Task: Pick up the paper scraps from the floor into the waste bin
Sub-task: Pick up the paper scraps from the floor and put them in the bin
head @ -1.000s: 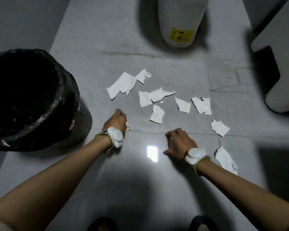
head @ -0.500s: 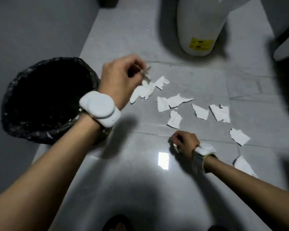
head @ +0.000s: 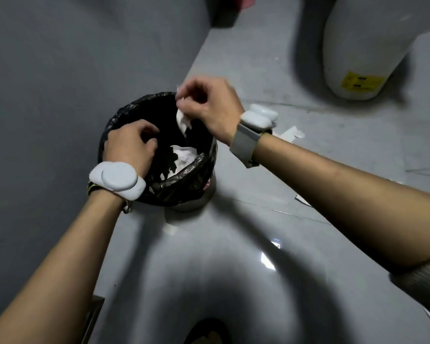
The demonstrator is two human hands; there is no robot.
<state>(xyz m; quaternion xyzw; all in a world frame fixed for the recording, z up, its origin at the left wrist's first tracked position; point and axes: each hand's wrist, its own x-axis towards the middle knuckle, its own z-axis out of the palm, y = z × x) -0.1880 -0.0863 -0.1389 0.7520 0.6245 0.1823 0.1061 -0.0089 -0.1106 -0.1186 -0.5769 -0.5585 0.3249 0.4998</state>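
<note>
Paper scrap (head: 183, 120), white and torn, dangles mid-frame over the waste bin (head: 184, 184), pinched in the right hand (head: 210, 108) grip. More scraps (head: 181, 156) lie inside the black liner. Left hand (head: 130, 145) hovers above the bin's left rim, fingers curled; whether its grip holds anything, cannot tell. One scrap (head: 292, 134) on the grey floor (head: 233, 256) at centre right.

Left hand (head: 130, 145) fingertips hidden inside waste bin (head: 184, 184); floor scrap (head: 292, 133) partly behind right wrist.
</note>
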